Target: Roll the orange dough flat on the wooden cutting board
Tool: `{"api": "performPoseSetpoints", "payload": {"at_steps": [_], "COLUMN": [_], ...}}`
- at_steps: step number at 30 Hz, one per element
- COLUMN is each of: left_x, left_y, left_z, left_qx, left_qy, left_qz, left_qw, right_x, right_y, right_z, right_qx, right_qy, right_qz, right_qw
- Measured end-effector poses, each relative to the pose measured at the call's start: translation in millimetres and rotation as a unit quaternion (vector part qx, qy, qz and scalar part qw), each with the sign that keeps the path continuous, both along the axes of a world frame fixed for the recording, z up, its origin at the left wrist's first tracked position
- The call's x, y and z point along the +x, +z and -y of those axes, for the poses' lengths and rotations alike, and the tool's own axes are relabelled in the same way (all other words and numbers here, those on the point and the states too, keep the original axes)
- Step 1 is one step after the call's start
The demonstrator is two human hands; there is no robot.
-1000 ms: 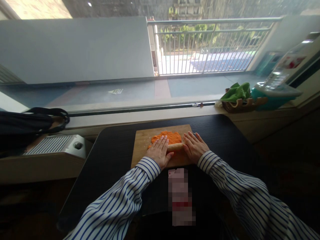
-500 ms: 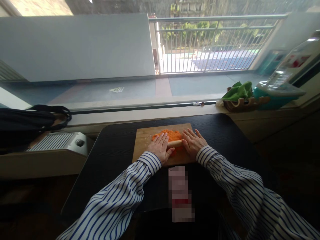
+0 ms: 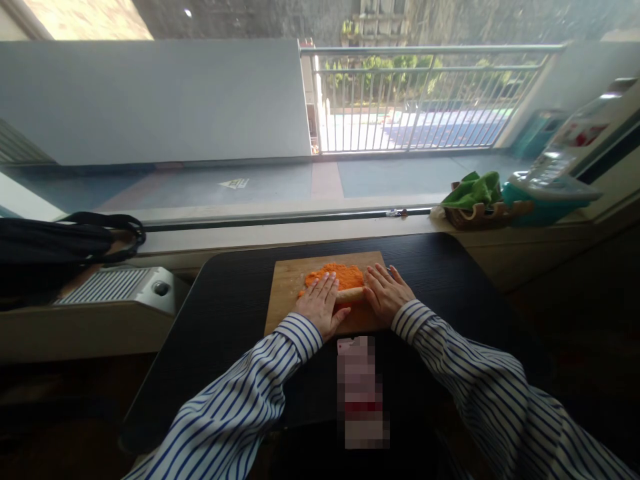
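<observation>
A wooden rolling pin [image 3: 350, 295] lies crosswise over flattened orange dough [image 3: 340, 275] on a wooden cutting board [image 3: 285, 283]. My left hand [image 3: 320, 303] rests flat on the pin's left part, palm down, fingers stretched forward over the dough. At the right end, my right hand [image 3: 387, 293] presses on the pin with its fingers extended and slightly apart. Both palms hide the ends of the pin. Some dough shows on my side of the pin, between the hands.
Under the board stands a black table [image 3: 220, 333]. A pixelated pinkish item [image 3: 359, 390] lies nearer me. Along the windowsill are a green cloth [image 3: 473, 191] on a brown basket, a teal container [image 3: 550, 200] and a clear bottle [image 3: 565, 143]. A black bag [image 3: 55, 241] sits at left.
The rolling pin and both hands have shifted slightly toward me over the dough, showing more of it beyond the pin. The camera view has tilted a little.
</observation>
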State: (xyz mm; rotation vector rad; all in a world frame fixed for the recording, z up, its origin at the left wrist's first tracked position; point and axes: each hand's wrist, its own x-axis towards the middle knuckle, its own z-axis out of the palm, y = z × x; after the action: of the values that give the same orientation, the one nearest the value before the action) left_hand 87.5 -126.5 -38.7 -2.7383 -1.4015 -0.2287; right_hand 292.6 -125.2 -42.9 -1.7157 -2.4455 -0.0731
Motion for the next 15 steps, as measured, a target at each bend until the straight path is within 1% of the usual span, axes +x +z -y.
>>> {"api": "performPoseSetpoints", "payload": {"at_steps": [5, 8, 11, 15], "left_x": [2.4, 3.5, 3.5, 1.8], "left_y": [5.9, 8.4, 9.6, 8.9], "left_z": [-34.2, -45.0, -42.1, -24.8], "left_qx": [-0.054, -0.088, -0.094, -0.078], "left_qy": [0.027, 0.04, 0.033, 0.016], "left_qz": [-0.027, -0.04, -0.043, -0.031], "left_qw": [0.998, 0.994, 0.994, 0.996], "right_x": [-7.9, -10.9, -10.9, -8.3], "right_y": [6.3, 8.0, 7.2, 4.3], "right_z": [-35.7, -45.0, -40.7, -21.6], "right_qx": [-0.042, -0.052, -0.041, -0.016], "right_qy": [-0.021, -0.034, -0.031, -0.023], "right_qz": [0.003, -0.002, -0.004, -0.005], "right_qw": [0.999, 0.998, 0.999, 1.0]}}
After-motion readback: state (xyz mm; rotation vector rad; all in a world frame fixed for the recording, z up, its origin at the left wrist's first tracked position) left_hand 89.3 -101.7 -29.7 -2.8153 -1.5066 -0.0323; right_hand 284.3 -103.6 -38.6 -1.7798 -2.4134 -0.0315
